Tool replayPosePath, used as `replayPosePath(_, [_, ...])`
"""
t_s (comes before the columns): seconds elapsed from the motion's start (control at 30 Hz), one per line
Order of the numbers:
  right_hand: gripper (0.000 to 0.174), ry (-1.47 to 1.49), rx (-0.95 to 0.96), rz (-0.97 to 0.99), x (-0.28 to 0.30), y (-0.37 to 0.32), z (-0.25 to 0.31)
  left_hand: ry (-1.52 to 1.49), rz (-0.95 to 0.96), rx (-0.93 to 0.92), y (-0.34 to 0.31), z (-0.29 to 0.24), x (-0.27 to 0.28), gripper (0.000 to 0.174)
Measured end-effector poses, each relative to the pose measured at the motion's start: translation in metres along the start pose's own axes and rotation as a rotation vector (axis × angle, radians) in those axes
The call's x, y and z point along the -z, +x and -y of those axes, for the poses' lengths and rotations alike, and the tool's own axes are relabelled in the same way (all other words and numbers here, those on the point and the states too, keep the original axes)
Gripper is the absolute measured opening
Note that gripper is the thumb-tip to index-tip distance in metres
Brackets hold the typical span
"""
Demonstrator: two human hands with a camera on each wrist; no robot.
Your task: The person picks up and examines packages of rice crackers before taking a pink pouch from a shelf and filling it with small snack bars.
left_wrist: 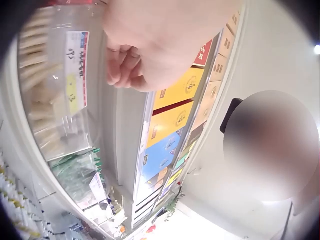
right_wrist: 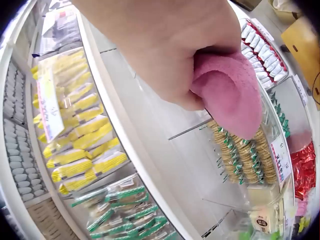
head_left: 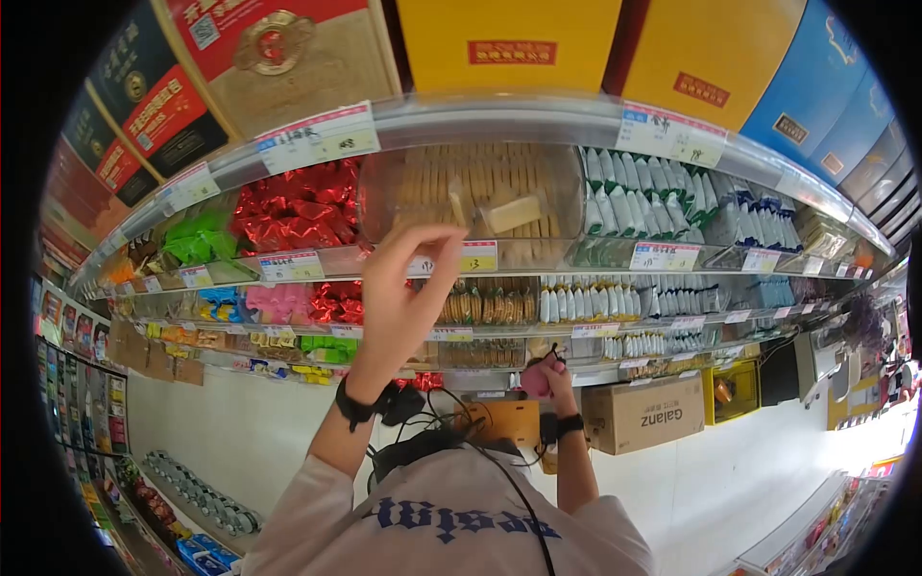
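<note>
In the head view my left hand (head_left: 408,288) is raised before the price strip of a clear bin holding pale wrapped biscuits (head_left: 514,213). Its fingers bend loosely towards the thumb, and I see nothing held. The left wrist view has the same hand (left_wrist: 145,50) with bent fingertips, beside the price label (left_wrist: 76,70) of the biscuit bin. Lower down, my right hand (right_wrist: 170,45) grips a folded pink cloth (right_wrist: 232,92), which hangs over a shelf near round biscuits (right_wrist: 240,155) in green-edged wrappers. The cloth hides part of the fingers.
Yellow boxes (head_left: 509,43) stand on the top shelf. Red-wrapped sweets (head_left: 298,206) and green-white packets (head_left: 643,197) flank the biscuit bin. Below the shelves are a cardboard carton (head_left: 643,413) and a yellow crate (head_left: 732,389). Black cables (head_left: 423,422) lie at my chest.
</note>
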State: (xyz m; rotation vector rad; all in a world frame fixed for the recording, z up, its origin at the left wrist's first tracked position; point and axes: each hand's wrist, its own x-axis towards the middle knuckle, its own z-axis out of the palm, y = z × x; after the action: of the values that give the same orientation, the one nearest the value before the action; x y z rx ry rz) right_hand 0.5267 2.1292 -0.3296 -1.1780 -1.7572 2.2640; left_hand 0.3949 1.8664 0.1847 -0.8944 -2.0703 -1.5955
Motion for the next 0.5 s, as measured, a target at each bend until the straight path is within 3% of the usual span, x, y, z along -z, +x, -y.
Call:
replayPosePath(0.1, [0.026,0.110,0.025,0.051,0.018,-0.043,0.031,0.091,0.089,-0.074,0.041,0.000,-0.011,0.018])
replayPosePath(0.23, [0.027,0.161,0.114,-0.003,0.027,-0.091,0.080,0.367,0.349,-0.058,0.065,0.040,-0.027,0.035])
replayPosePath(0.33, [0.027,0.232,0.188,0.036,0.015,-0.143,0.135,0.279,0.600,0.248,0.081,0.037,-0.026,0.034])
replayPosePath(0.4, [0.026,0.289,0.190,0.080,0.000,-0.189,0.181,0.239,0.534,0.234,0.080,0.058,-0.029,0.033])
replayPosePath(0.5, [0.034,0.062,0.254,0.149,-0.004,-0.226,0.218,0.243,0.382,0.108,0.073,0.064,-0.031,0.028])
